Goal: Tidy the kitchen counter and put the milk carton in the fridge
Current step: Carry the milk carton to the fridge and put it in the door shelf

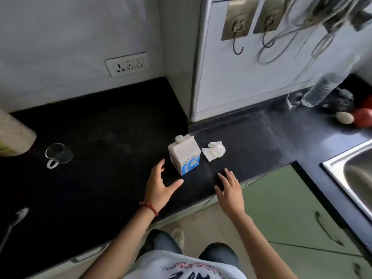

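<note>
A white and blue milk carton (184,155) with a white cap stands upright on the black counter (112,137), near the inner corner. Just right of it lies a crumpled white tissue (214,151). My left hand (161,185) hovers open a little in front and left of the carton, fingers spread, not touching it. My right hand (229,190) is open too, palm down over the counter's front edge, to the carton's front right. Neither hand holds anything.
A clear glass mug (58,155) lies on its side at the left, a spoon (14,222) near the front left edge, a beige container (12,135) at far left. A steel sink (354,178) is at the right, with a plastic bottle (320,91) and red items (363,117) behind it.
</note>
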Demonstrator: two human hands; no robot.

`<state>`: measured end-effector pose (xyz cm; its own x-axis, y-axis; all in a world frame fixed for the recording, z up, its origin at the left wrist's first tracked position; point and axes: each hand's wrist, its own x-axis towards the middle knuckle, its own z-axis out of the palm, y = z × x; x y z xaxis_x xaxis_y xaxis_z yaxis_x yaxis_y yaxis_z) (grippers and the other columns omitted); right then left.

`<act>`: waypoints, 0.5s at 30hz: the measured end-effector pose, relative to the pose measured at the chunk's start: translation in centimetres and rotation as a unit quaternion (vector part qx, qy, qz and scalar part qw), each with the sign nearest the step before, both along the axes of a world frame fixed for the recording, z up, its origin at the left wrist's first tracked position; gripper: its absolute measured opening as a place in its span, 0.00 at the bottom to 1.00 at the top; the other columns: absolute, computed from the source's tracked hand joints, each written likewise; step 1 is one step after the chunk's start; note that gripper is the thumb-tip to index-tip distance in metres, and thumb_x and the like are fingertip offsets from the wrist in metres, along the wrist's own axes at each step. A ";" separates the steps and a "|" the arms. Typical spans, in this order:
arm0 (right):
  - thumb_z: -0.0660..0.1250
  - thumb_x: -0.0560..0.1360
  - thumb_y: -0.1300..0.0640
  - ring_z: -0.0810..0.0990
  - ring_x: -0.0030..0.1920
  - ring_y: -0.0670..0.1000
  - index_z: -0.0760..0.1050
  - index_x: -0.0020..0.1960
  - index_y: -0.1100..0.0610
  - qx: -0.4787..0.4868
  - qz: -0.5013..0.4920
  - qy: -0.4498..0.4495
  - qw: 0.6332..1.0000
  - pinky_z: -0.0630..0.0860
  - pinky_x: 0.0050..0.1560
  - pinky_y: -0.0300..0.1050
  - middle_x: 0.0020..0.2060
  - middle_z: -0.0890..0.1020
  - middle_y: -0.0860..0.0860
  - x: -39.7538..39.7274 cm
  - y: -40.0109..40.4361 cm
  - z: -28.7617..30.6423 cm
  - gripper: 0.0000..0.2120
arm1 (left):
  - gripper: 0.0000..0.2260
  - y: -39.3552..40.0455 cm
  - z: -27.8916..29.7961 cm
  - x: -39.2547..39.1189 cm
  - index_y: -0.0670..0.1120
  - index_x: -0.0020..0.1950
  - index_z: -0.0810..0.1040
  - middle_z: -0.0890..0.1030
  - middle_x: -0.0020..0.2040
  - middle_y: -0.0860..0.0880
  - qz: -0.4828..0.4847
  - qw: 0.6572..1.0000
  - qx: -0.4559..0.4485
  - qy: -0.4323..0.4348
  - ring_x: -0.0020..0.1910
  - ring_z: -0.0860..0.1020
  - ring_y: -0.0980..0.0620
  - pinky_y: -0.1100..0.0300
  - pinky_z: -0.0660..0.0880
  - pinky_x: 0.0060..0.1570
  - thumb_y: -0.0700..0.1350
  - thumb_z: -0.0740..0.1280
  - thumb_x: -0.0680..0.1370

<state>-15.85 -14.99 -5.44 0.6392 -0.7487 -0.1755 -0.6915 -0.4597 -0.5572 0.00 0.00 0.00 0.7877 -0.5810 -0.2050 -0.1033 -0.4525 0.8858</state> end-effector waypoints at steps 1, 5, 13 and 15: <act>0.57 0.77 0.50 0.55 0.75 0.55 0.65 0.69 0.57 -0.029 0.017 0.020 0.999 0.49 0.74 0.48 0.73 0.61 0.54 -0.1 0.0 -0.3 0.22 | 0.39 -0.7 -0.2 0.5 0.44 0.71 0.59 0.65 0.69 0.47 0.000 1.000 0.002 0.010 0.67 0.66 0.51 0.54 0.67 0.65 0.43 0.75 0.66; 0.41 0.73 0.35 0.52 0.75 0.53 0.62 0.71 0.54 -0.066 0.055 0.048 0.995 0.46 0.73 0.46 0.74 0.58 0.51 -0.5 0.1 -0.7 0.35 | 0.47 -3.0 -0.9 1.9 0.44 0.73 0.54 0.61 0.73 0.45 0.010 1.000 -0.002 0.004 0.71 0.61 0.50 0.48 0.63 0.70 0.43 0.78 0.61; 0.42 0.76 0.38 0.54 0.73 0.50 0.65 0.69 0.53 -0.087 0.052 0.058 0.993 0.47 0.71 0.43 0.72 0.64 0.52 -0.7 -0.2 -1.2 0.30 | 0.34 -5.0 -1.5 2.3 0.44 0.64 0.67 0.73 0.61 0.49 0.017 0.999 -0.050 -0.008 0.60 0.73 0.54 0.66 0.72 0.59 0.36 0.77 0.61; 0.45 0.76 0.40 0.51 0.73 0.49 0.64 0.70 0.52 -0.087 0.059 0.061 0.993 0.45 0.71 0.43 0.73 0.62 0.51 -0.7 -0.3 -1.1 0.28 | 0.32 -5.0 -1.3 2.2 0.44 0.62 0.69 0.76 0.60 0.46 0.030 0.998 -0.059 -0.005 0.58 0.75 0.53 0.73 0.74 0.51 0.35 0.76 0.61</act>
<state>-16.58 -15.26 -6.55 0.7063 -0.6956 -0.1314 -0.6843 -0.6235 -0.3780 2.22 -4.98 -1.32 0.8231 -0.5527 -0.1303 -0.0884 -0.3514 0.9321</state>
